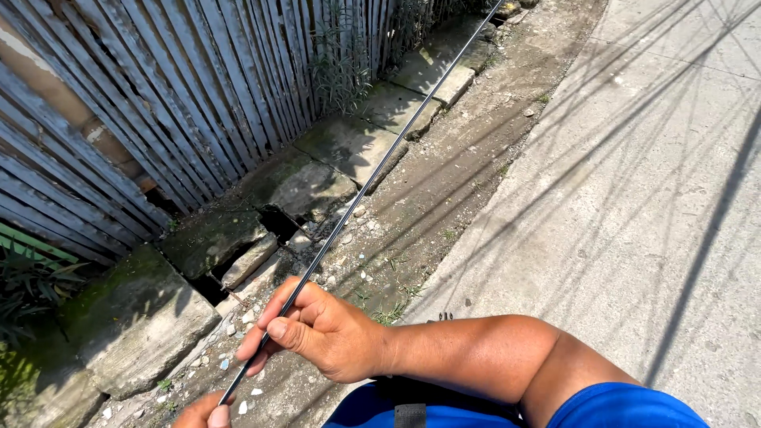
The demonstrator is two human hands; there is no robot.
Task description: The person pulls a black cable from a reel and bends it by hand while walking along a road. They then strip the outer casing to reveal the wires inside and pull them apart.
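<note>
At the bottom edge the left hand [204,414] pinches the near end of a thin dark rod [361,194]; just beyond, the right hand [321,331] has its grip clenched on it, apparently sighting or straightening. The rod runs far over broken concrete slabs [238,238] along the slatted fence [158,103], so swinging left looks tight; the open pavement [634,174] lies right.
</note>
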